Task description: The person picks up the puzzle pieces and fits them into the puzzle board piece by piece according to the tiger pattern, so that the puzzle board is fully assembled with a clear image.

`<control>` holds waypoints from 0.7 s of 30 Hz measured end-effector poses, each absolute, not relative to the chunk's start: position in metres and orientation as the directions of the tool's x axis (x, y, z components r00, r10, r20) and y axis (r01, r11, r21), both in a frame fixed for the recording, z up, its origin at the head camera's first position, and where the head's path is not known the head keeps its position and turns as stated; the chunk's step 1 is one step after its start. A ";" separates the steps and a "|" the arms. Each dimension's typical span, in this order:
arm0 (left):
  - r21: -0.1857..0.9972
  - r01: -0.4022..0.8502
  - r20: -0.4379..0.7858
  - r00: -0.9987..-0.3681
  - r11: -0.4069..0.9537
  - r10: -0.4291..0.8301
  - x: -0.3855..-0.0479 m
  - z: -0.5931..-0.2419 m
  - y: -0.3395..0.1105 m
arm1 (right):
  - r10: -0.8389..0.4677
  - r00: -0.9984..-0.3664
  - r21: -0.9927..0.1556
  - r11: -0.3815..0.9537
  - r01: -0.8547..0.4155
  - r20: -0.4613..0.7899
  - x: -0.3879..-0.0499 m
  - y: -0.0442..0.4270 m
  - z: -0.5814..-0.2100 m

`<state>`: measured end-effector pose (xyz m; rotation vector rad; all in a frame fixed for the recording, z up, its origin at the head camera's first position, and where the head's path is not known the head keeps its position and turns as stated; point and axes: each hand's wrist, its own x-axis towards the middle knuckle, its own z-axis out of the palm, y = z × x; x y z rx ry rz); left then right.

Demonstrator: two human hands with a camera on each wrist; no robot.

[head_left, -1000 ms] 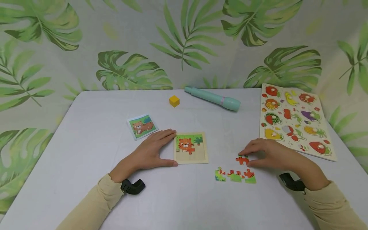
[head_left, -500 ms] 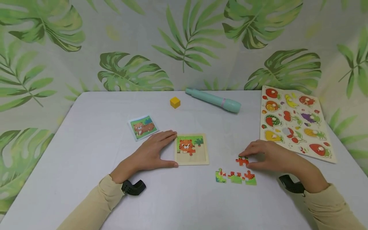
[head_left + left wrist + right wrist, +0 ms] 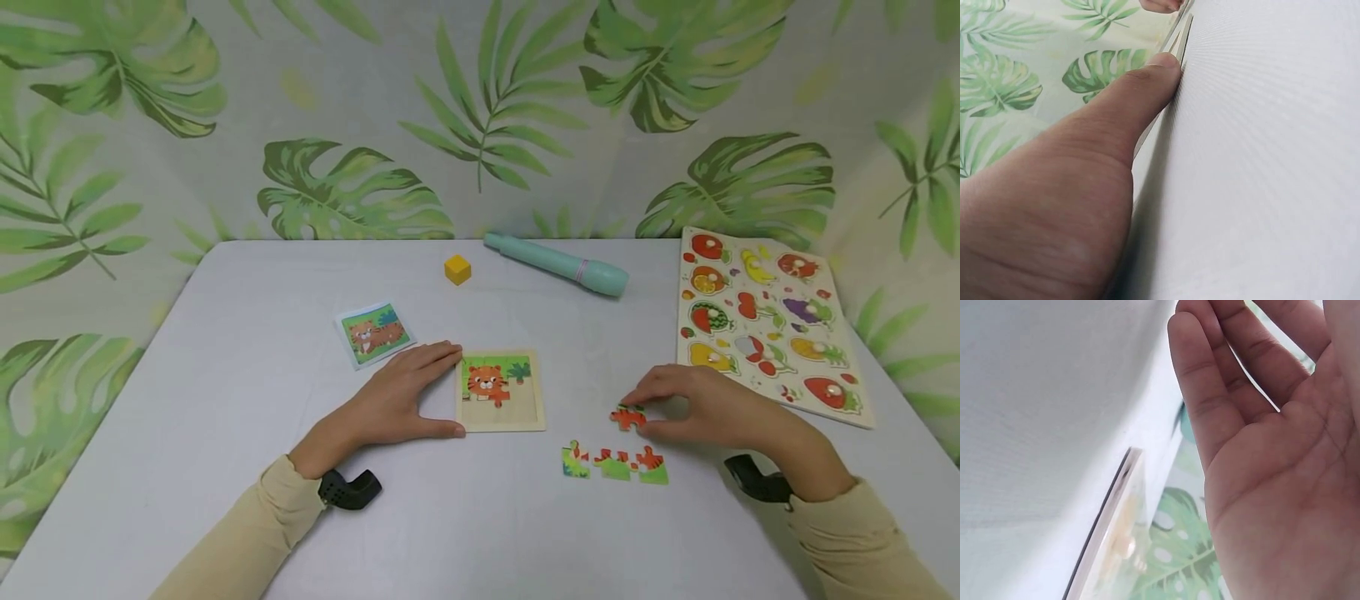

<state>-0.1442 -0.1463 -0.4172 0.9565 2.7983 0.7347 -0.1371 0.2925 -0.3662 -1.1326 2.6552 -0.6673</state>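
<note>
In the head view, a wooden puzzle tray (image 3: 500, 421) lies on the table with a partly assembled tiger picture in its upper left. My left hand (image 3: 397, 396) rests along its left edge, thumb at the lower corner and straight fingers at the upper one. To the right, my right hand (image 3: 708, 407) pinches an orange striped puzzle piece (image 3: 627, 417) between thumb and fingertips, at table level. Just below it lie three green-and-orange puzzle pieces (image 3: 615, 465) in a row. In the right wrist view, the palm and bent fingers (image 3: 1200, 381) show, but the pinched piece is hidden.
A tiger picture card (image 3: 375, 333) lies behind my left hand. At the back are a yellow cube (image 3: 457, 269) and a teal microphone-shaped toy (image 3: 558, 262). The fruit peg board (image 3: 768, 325) lies close behind my right hand. Leaf-patterned cloth (image 3: 360, 187) hangs behind the table.
My right hand has shifted the striped puzzle piece slightly to the left. My left hand stays at the tray's edge. The head view has tilted a little.
</note>
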 end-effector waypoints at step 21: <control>0.465 0.551 0.057 -0.800 0.693 0.598 -0.144 -0.418 -0.147 | -0.743 -0.668 -0.486 0.568 -0.665 0.045 -0.145 0.277 -0.365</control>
